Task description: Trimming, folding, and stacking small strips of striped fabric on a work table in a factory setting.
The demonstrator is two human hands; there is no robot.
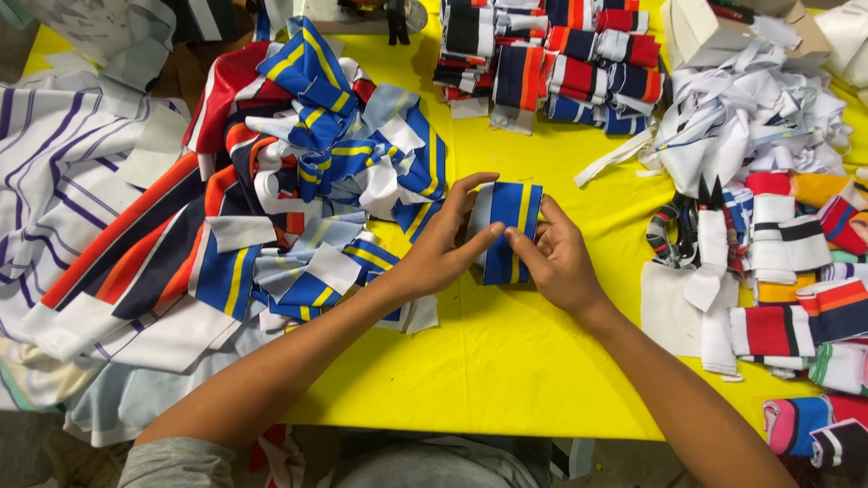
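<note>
From the head camera, looking down: my left hand [437, 256] and my right hand [553, 260] meet on a small folded rectangle of blue knit fabric with yellow and white stripes [509, 230], which lies flat on the bright yellow table cloth [506, 361] near the middle of the table. The left fingers curl over its left edge with the thumb pressing on top; the right thumb and forefinger pinch its lower middle. Both hands are closed on the piece, not clamped hard.

Just to my left sits a loose heap of blue, yellow and white striped fabric pieces [334, 172], spilling over larger red, navy and orange striped cloth [145, 244]. At the far edge are neat stacks of folded red, navy and white striped bands [561, 72]. To my right lies a tangle of white fabric strips [750, 126], with small black snips [710, 194] beside it and more folded striped bands [796, 316] below.

What I judge could go wrong: the knit is soft, so if my thumbs slide unevenly the fold may skew and the stripes misalign. The heap touches my left wrist, and a loose strip could get caught in the fold.
</note>
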